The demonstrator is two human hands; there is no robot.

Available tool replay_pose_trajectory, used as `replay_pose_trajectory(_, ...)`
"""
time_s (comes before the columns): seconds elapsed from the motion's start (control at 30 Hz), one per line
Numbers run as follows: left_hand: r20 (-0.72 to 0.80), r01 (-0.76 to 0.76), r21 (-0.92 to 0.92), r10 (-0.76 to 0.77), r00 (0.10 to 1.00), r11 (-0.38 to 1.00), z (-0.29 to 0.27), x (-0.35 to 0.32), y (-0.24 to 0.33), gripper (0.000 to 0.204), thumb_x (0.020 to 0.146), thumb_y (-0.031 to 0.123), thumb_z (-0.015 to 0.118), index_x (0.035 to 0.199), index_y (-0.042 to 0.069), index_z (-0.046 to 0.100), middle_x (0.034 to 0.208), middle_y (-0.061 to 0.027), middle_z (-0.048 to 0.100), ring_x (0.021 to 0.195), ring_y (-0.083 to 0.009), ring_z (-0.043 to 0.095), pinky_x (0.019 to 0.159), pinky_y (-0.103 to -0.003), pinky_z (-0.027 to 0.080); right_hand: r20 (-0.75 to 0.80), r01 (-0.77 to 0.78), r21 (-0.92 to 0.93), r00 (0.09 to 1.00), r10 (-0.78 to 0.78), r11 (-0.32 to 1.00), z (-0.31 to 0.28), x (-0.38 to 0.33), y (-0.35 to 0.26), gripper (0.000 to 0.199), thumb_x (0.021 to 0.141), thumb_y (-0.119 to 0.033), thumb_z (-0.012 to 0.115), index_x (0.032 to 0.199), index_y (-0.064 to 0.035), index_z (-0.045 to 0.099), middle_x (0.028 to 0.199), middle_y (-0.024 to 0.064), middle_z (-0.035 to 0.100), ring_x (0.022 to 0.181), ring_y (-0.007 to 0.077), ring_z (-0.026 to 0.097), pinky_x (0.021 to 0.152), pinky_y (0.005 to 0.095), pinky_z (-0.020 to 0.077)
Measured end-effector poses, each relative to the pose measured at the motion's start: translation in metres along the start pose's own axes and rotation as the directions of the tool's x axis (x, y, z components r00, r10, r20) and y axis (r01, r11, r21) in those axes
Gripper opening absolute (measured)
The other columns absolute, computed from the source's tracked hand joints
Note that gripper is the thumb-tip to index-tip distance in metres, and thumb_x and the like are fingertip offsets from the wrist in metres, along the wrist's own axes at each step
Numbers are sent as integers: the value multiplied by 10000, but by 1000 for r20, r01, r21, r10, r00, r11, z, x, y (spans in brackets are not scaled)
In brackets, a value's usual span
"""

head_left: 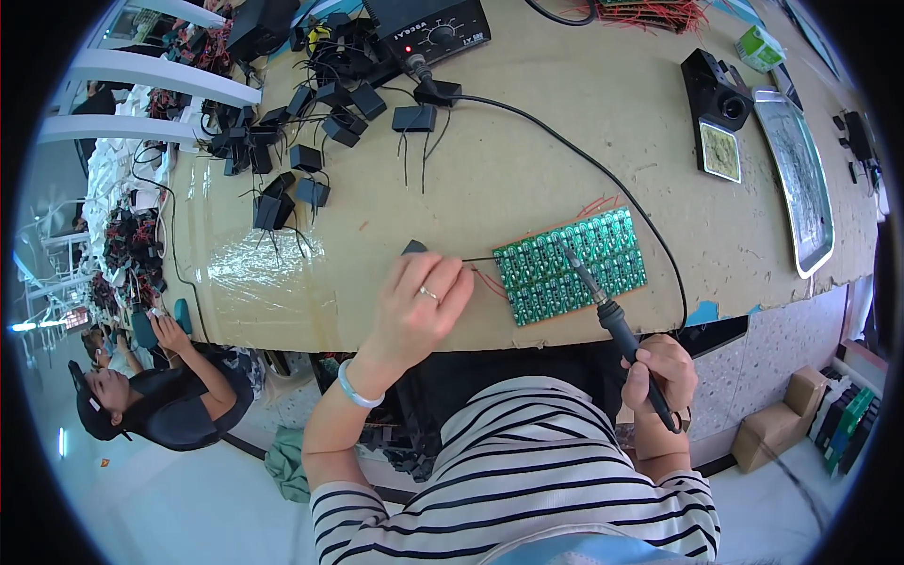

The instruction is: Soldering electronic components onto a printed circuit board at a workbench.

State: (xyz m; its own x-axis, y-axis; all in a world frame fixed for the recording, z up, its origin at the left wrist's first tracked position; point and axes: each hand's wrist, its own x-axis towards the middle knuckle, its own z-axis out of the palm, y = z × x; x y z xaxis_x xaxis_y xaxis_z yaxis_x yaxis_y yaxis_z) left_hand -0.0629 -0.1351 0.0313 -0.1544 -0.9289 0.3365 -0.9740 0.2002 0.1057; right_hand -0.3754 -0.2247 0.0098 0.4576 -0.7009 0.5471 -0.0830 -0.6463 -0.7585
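Note:
Near the table's front edge lies a green circuit board panel (pixel 546 284), packed with rows of small components. My right hand (pixel 667 372) is closed round the handle of a soldering iron (pixel 617 325). The iron's metal tip is over the middle of the panel; whether it touches cannot be made out. At the panel's left side, my left hand (pixel 421 306) pinches a small black box (pixel 414 248), mostly hidden behind the fingers. A thin black wire (pixel 478 259) runs from these fingers to the panel's left edge. Red wires (pixel 490 282) stick out beside it.
Several black boxes with wires (pixel 344 122) lie at the far left. A soldering station (pixel 433 33) stands at the back, its cable crossing the table. On the right are an iron stand (pixel 718 104) and a metal tray (pixel 799 179). Another person (pixel 188 386) works at left.

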Motion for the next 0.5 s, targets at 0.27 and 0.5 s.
replay_pose_trajectory(0.27, -2, 61, 4, -61, 998, 998, 9, -1, 0, 224, 780, 17, 741, 1000, 12, 699, 962, -92, 650, 905, -274, 620, 759, -375, 532, 56, 2, 5, 998, -2, 1000, -3, 3, 0, 195, 772, 24, 704, 942, -18, 619, 706, 81, 629, 552, 233, 637, 541, 329, 543)
replay_pose_trajectory(0.5, -88, 318, -402, -382, 920, 859, -1, 5, 20, 167, 865, -60, 685, 1014, 14, 686, 940, -115, 661, 791, -295, 638, 708, -377, 531, 76, -29, 45, 997, 26, 999, -3, 3, 6, 176, 761, 17, 712, 909, -13, 623, 709, 84, 640, 522, 226, 627, 504, 323, 520)
